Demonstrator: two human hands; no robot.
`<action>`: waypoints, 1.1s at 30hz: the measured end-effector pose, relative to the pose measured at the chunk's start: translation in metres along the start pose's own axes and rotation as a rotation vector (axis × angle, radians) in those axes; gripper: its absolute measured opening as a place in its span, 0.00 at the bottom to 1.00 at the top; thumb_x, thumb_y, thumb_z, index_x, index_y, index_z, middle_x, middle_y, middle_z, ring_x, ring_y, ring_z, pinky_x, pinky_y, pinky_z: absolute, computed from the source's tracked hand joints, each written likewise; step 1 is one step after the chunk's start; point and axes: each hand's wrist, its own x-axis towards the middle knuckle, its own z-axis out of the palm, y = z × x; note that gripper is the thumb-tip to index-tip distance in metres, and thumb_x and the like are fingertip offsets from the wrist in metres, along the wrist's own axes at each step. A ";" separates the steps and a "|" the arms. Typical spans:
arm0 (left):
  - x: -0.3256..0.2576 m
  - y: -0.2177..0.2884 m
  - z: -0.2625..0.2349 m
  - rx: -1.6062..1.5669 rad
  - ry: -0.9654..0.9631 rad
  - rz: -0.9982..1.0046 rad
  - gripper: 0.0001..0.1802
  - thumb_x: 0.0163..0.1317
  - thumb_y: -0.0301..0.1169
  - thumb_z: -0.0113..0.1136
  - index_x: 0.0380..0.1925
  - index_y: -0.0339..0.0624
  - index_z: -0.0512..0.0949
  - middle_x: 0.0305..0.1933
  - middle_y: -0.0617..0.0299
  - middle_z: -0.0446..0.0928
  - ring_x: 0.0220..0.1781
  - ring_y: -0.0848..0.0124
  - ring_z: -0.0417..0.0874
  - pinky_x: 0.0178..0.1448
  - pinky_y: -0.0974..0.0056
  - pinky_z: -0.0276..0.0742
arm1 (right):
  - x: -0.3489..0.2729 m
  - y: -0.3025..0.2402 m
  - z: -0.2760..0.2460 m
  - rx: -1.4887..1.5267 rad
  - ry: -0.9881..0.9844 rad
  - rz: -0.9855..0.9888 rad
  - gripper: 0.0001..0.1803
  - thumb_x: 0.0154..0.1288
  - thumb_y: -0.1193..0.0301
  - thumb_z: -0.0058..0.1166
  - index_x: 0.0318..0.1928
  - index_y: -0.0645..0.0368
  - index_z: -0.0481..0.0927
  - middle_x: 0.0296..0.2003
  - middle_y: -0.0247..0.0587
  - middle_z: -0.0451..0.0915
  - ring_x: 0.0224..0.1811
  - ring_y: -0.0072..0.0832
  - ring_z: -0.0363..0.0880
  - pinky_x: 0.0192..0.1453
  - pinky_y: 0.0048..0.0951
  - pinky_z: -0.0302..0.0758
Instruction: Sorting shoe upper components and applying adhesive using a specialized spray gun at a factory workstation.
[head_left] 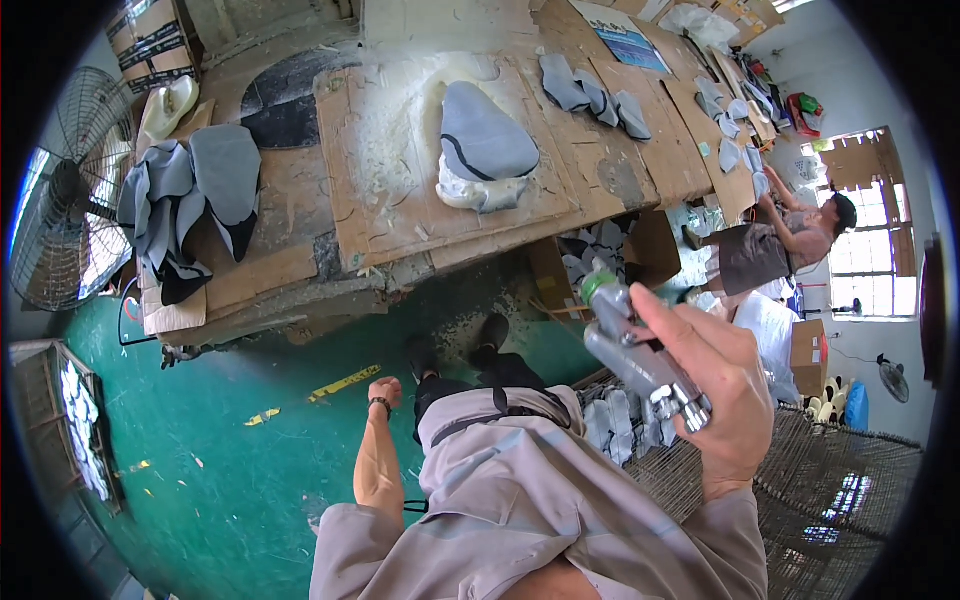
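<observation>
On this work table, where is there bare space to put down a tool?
Between the left grey pile and the middle stack: bare, smeared cardboard. Also right of that stack, in front of the small grey pieces. Crowded: left end, and far right among scattered pieces.

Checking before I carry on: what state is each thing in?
Right hand: closed around the tool
Green-tipped tool: held, tilted, slightly blurred
Left hand: fingers curled, nothing visible in it
Gray teardrop piece: lying, dark stripe across
Left gray pieces: overlapping, loosely piled
Cardboard box: open, gray pieces inside
Large fan: upright; running or not, unclear
</observation>
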 end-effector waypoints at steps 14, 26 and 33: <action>-0.011 0.004 0.010 0.124 0.014 0.001 0.12 0.69 0.36 0.61 0.49 0.47 0.84 0.39 0.63 0.87 0.36 0.70 0.87 0.41 0.54 0.86 | -0.067 0.052 -0.002 0.045 -0.021 -0.003 0.40 0.49 0.77 0.65 0.67 0.71 0.72 0.36 0.46 0.82 0.33 0.40 0.83 0.35 0.39 0.80; -0.054 0.032 0.088 0.076 0.087 -0.084 0.14 0.68 0.30 0.57 0.51 0.47 0.85 0.38 0.62 0.87 0.35 0.68 0.88 0.36 0.57 0.83 | -0.112 0.200 -0.024 0.432 0.164 0.248 0.38 0.50 0.72 0.58 0.66 0.70 0.75 0.35 0.52 0.81 0.35 0.43 0.84 0.42 0.32 0.78; -0.065 0.078 0.119 0.160 0.092 -0.024 0.14 0.68 0.33 0.62 0.52 0.45 0.84 0.41 0.61 0.88 0.40 0.68 0.89 0.41 0.57 0.87 | -0.119 0.293 -0.041 0.584 0.242 0.239 0.35 0.46 0.80 0.66 0.61 0.69 0.80 0.33 0.51 0.82 0.31 0.39 0.83 0.37 0.30 0.75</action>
